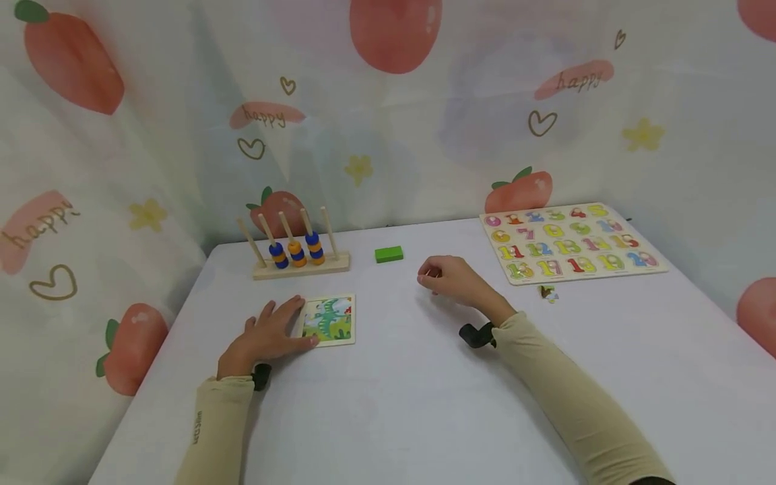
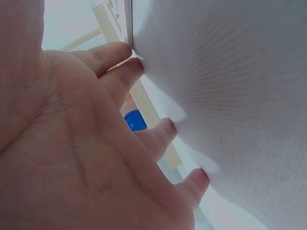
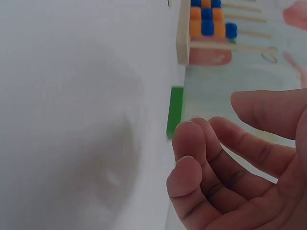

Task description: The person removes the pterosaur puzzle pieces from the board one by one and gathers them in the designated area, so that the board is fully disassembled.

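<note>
A small square picture puzzle (image 1: 330, 320) with a green dinosaur lies flat on the table. My left hand (image 1: 263, 337) is at its left edge, fingers spread, the thumb over the lower left corner and the fingertips down on the table in the left wrist view. My right hand (image 1: 451, 277) hovers above the table further right. Its fingers (image 3: 189, 141) are loosely bent, with a gap to the thumb and nothing between them. Nearest to it is a green block (image 1: 389, 254), lying apart from the hand, also seen in the right wrist view.
A wooden peg rack (image 1: 302, 267) with blue and orange beads stands at the back left. A number puzzle board (image 1: 566, 244) lies at the back right, a small patterned piece (image 1: 548, 293) just in front of it. A printed curtain (image 1: 388, 135) hangs behind the table.
</note>
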`<state>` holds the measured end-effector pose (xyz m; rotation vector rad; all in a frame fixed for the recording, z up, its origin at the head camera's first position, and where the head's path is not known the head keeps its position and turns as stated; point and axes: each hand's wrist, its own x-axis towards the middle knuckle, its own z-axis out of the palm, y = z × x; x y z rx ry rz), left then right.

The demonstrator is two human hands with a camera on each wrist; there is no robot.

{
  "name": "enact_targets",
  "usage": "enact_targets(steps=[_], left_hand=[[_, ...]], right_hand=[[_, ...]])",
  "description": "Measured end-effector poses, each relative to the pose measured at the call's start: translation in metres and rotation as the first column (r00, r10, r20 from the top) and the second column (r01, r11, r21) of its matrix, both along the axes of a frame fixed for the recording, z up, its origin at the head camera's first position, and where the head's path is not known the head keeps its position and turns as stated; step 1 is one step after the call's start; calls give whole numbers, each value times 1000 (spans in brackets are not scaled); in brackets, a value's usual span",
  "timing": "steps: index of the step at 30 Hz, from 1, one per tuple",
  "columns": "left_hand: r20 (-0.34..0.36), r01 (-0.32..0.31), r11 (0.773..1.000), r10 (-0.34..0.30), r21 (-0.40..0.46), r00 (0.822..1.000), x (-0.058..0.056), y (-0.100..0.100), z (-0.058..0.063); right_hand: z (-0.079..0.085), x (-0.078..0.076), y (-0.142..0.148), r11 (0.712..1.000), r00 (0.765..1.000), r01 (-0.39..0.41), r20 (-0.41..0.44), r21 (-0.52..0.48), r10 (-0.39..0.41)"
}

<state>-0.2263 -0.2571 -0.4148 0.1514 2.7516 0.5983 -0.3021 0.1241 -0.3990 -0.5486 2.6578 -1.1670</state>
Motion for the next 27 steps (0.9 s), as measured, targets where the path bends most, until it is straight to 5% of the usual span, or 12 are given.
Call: enact_targets(steps=[27], left_hand=[[10,-21,999,21,-39,1000,-5,-1,-2]], right_hand=[[-3,-6,-122,954,952,-300,-59,16,301]])
